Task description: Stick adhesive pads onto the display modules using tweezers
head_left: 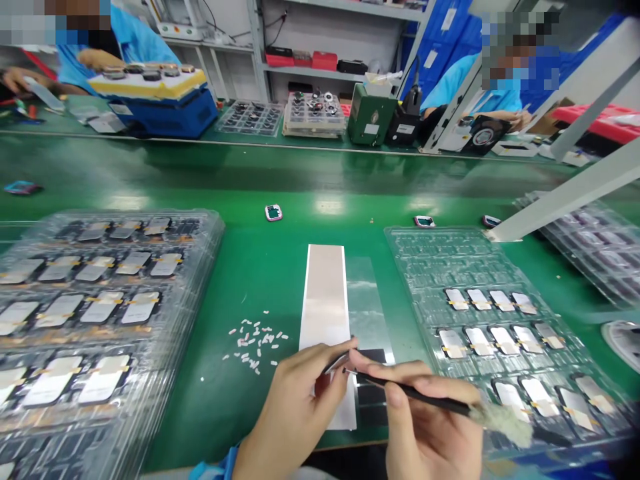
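Note:
My left hand [306,385] is closed, pinching a small dark-edged display module [336,362] tilted on edge; its face is mostly hidden by the fingers. Between the fingers of my right hand [430,413] are black tweezers [417,395], with pale fluffy material [505,421] around their rear end. Their tips meet the edge of the module. Beneath both hands lies a long white-edged strip with a beige face [325,287]. Beside it is a clear sheet [367,293] with black rectangular pieces [374,415], partly covered by my right hand.
Stacked clear trays [200,267] of silver-backed modules stand left; another tray [410,260] lies right. Small white scraps [257,340] are scattered left of the strip. A small watch-like case [273,213] sits farther back. A white post [565,190] rises at right. Two people work across the bench.

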A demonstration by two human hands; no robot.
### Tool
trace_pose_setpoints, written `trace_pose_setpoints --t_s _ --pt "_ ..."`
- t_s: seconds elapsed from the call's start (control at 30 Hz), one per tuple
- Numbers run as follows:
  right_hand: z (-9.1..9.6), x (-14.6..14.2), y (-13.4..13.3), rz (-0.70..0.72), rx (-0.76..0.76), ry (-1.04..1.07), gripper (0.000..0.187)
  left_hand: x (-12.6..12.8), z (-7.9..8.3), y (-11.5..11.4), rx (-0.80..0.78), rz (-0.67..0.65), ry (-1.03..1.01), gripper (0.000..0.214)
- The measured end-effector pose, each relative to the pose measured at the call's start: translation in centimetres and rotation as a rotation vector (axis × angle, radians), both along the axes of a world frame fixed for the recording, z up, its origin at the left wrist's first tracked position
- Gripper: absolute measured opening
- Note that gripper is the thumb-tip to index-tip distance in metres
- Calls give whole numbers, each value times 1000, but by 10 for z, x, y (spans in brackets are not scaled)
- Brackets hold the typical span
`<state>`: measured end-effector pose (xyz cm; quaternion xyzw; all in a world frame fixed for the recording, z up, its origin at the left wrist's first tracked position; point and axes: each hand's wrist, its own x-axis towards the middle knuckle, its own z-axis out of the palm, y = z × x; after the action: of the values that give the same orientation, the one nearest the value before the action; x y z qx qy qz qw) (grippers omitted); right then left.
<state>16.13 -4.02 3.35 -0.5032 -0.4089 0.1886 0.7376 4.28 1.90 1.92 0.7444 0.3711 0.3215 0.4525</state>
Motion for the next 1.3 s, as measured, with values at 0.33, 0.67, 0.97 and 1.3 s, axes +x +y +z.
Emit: trace_pose_setpoints --t_s 0.33,0.67,0.97,1.3 --pt "-5 -11 9 -26 39 5 23 0 -5 -2 38 -7 -3 48" --pt "-4 -23 21 -64 57 0 22 -3 -4 -4 -16 16 -19 54" --pt "-7 -23 22 -54 82 -21 25 -6 -1 -4 -59 -1 -34 52" --pt "-12 -21 21 -37 63 -1 26 -6 -1 -4 -59 -6 -22 53"
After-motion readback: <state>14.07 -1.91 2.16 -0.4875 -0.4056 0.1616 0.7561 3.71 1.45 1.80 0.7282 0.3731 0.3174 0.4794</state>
